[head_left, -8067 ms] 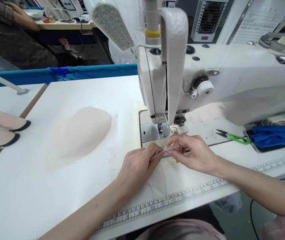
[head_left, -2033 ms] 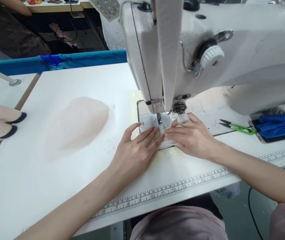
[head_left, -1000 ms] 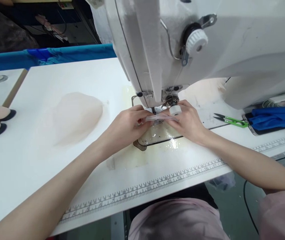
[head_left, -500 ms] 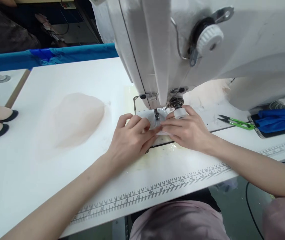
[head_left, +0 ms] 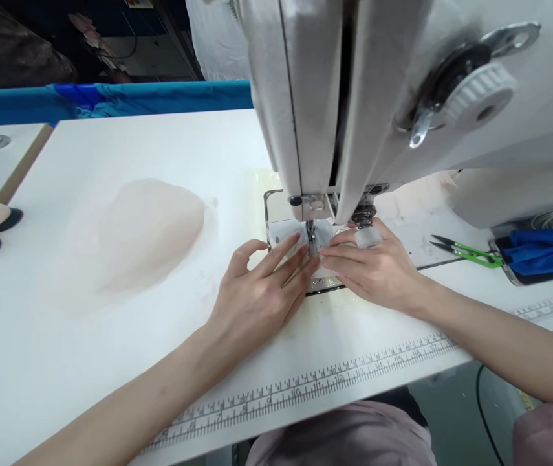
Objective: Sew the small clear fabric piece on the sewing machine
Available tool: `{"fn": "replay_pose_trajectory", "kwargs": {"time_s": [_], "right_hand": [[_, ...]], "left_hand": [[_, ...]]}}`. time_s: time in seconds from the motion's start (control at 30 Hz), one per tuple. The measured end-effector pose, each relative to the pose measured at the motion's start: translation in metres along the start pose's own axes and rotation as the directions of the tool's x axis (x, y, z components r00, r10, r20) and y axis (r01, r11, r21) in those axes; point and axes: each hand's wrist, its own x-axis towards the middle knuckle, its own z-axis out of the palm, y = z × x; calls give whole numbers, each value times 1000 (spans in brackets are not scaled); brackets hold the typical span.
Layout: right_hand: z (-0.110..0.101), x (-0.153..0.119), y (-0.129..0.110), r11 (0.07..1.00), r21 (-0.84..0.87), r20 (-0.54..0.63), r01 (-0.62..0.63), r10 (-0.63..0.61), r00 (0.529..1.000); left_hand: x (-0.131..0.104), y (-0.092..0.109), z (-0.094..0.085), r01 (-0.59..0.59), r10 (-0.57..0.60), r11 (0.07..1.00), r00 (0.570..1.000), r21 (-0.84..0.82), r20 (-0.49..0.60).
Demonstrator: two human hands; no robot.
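Fingers of left hand (head_left: 262,291) now spread flatter (half-curled moments ago), seemingly pinching nothing, resting over sheer cloth (head_left: 325,270) at frame centre, just below presser foot (head_left: 312,237). Right hand (head_left: 378,266) half-bent, fingertips by cloth; grip hidden, cannot tell. Cloth seems better steadied.

This looks like a sewing workshop: a large sewing machine (head_left: 383,84) stands at a white worktable (head_left: 86,152) with a printed ruler scale (head_left: 300,391) and thread snips (head_left: 478,255).
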Motion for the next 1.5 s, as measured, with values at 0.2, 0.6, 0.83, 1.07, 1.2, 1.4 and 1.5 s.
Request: {"fn": "replay_pose_trajectory", "kwargs": {"time_s": [0.2,0.6,0.83,1.07,1.2,1.4,1.5], "right_hand": [[6,0,3,997,-73,1,-3,3,1000],[9,-2,3,995,-101,18,-8,10,1000],[7,-2,2,996,-88,38,-16,19,999],[7,0,3,995,-102,24,-18,20,1000],[7,0,3,992,-118,26,-33,36,999],[9,2,4,992,-119,69,-50,58,996],[10,2,4,990,-125,92,-66,78,993]], "left_hand": [[3,-6,5,12,-12,1000,1000,-13,-21],[4,-7,6,2,1,998,999,57,-47],[4,-7,7,5,-1,999,996,43,-87],[5,-9,10,17,-16,1000,996,5,-83],[6,-10,12,30,-31,1000,996,-4,-84],[5,-15,16,41,-43,999,995,-33,-85],[5,-16,17,46,-49,998,995,-36,-85]]}}
